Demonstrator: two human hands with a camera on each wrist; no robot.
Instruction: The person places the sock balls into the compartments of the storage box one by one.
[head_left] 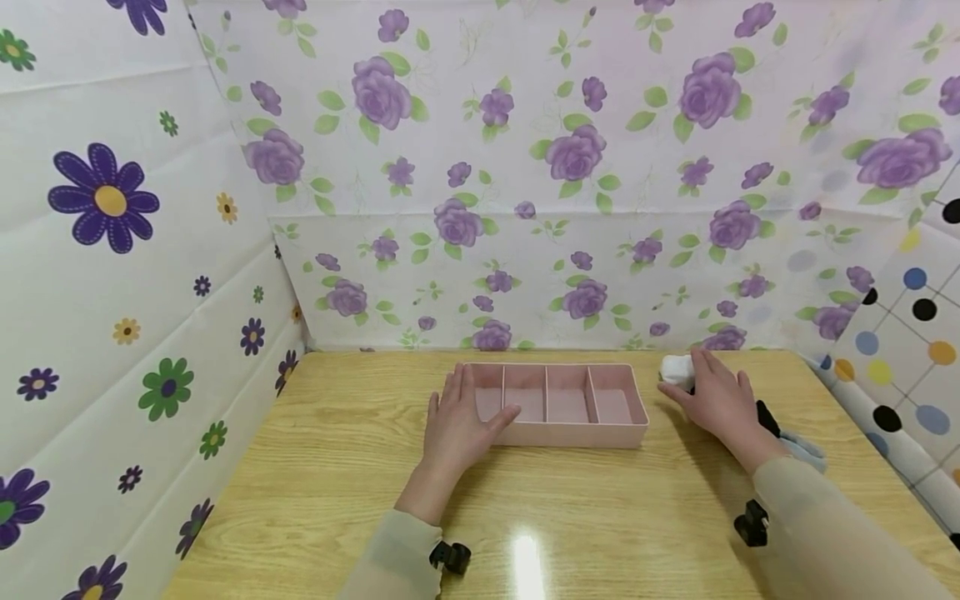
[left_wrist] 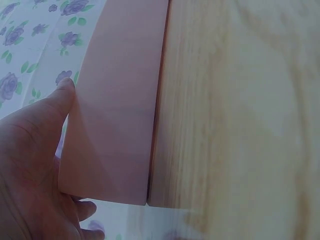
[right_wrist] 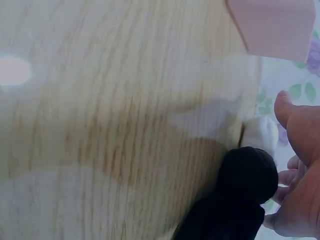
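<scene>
A long pink organizer box (head_left: 570,435) with several compartments in a row lies on the wooden table. At its left end is my left hand (head_left: 459,429), fingers stretched along the end wall and thumb over the front rim. In the left wrist view the thumb touches the top edge of the pink wall (left_wrist: 112,110). To the right of the box, my right hand (head_left: 718,402) reaches over a white cloth bundle (head_left: 677,371), thumb and fingers spread around it. Close by in the right wrist view sits a rounded black cloth bundle (right_wrist: 247,175), just before the white one.
A grey-blue cloth item (head_left: 806,450) lies behind my right wrist, partly hidden by the sleeve. The wooden table (head_left: 330,483) meets flower-printed sheeting (head_left: 510,250) at its back and left. A dotted sheet (head_left: 900,367) borders the right side.
</scene>
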